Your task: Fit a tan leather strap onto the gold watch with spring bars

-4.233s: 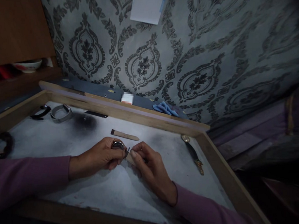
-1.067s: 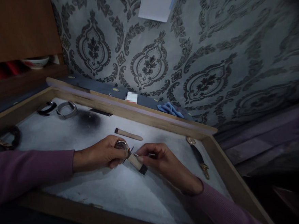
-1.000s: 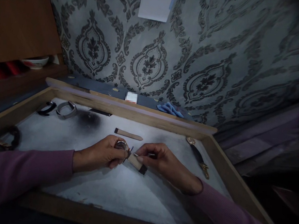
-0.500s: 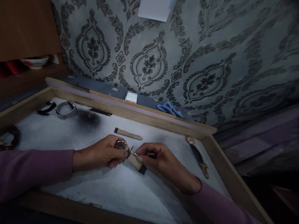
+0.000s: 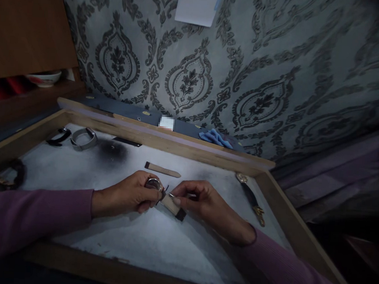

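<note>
In the head view, a silver-rimmed watch case is gripped between the thumb and fingers of my left hand. A strap piece, beige on its inner side with a dark end, slants down to the right from the case. My right hand pinches a thin, shiny metal tool at the strap's upper end; its exact kind is too small to tell. A thin dark sliver stands up between the two hands. Just beyond them lies a loose beige strap piece with a dark end.
A wooden-rimmed tray surrounds the white work surface. Toward the left lie a dark-strapped watch, a grey band and a black strap. A gold watch with black strap lies right. A blue cloth rests behind the rim.
Almost nothing differs. Both hands keep their hold at the same spot on the watch and strap, and the surrounding things stay in place.
</note>
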Available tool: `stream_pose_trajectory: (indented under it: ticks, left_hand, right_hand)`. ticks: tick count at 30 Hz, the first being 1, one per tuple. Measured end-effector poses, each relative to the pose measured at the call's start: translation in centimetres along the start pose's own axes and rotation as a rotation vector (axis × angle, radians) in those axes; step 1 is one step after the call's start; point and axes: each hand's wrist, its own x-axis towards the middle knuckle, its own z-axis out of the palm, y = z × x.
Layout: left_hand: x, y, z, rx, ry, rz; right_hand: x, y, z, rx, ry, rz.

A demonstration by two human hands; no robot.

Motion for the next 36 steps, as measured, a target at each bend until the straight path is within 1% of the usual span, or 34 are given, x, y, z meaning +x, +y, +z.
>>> stream_pose_trajectory:
  ticks: [9,28,36]
  left_hand:
    - [-0.24,0.46,0.18,0.006,0.012,-0.028]
    - [-0.14,0.12,-0.05,-0.006,-0.001,-0.010]
    - [-0.17,0.08,-0.10,-0.003,-0.018,0.006]
  right_hand:
    - [-0.11,-0.40,-0.11,-0.024,-0.003,0.043]
    - [-0.09,-0.12,-0.42,-0.089,-0.003,-0.018]
    - [0.00,0.21,-0.23,-0.088,0.013,-0.016]
